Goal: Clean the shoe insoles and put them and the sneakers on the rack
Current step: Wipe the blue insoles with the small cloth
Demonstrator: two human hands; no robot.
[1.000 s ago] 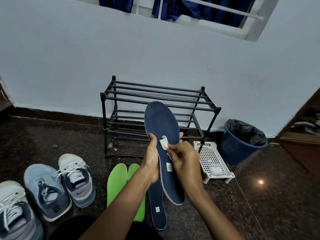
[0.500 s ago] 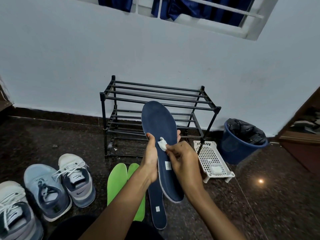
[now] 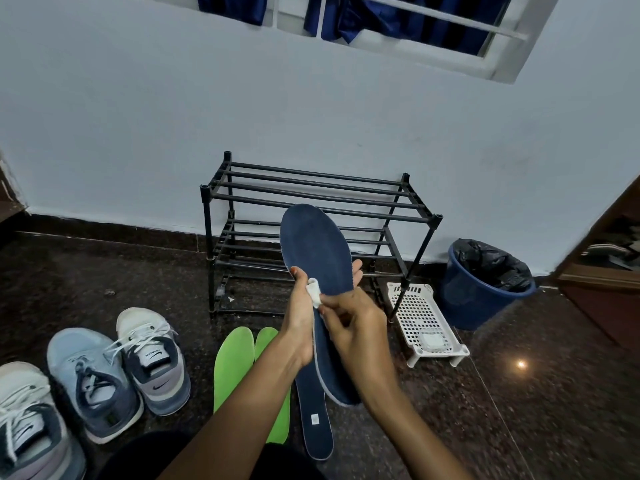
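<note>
Currently the navy insole (image 3: 317,252) is held upright at mid-frame, toe end up, in front of the rack (image 3: 311,216). It is judged light, thin and flexible: expect it to bend under wiping pressure if unsupported. Recommended hold: around the waist or heel, with the palm backing the wiped area.

The left hand (image 3: 300,327) is closed around the insole's left edge at mid-length, its fingertips showing past the right edge. The right hand (image 3: 356,329) is pinched shut on a small white wipe (image 3: 314,293), which is pressed against the insole's left edge. The insole's heel end projects below both hands.

Surrounding items:
- A second navy insole (image 3: 314,422) lies flat on the floor (image 3: 519,410), directly below the hands.
- 2 green insoles (image 3: 233,365) lie side by side, just left of it.
- 3 sneakers (image 3: 152,362) stand at lower left, laces up.
- A white perforated tray (image 3: 427,320) sits beside the rack's right leg, holding a small white item that cannot be identified.
- A blue bin (image 3: 481,289) with a black liner stands to the right of the tray.

Obstructions: both visible rack tiers carry nothing, and the path to them appears clear. The floor insoles lie between the person and the rack; judged a minor risk of being knocked when reaching forward.
</note>
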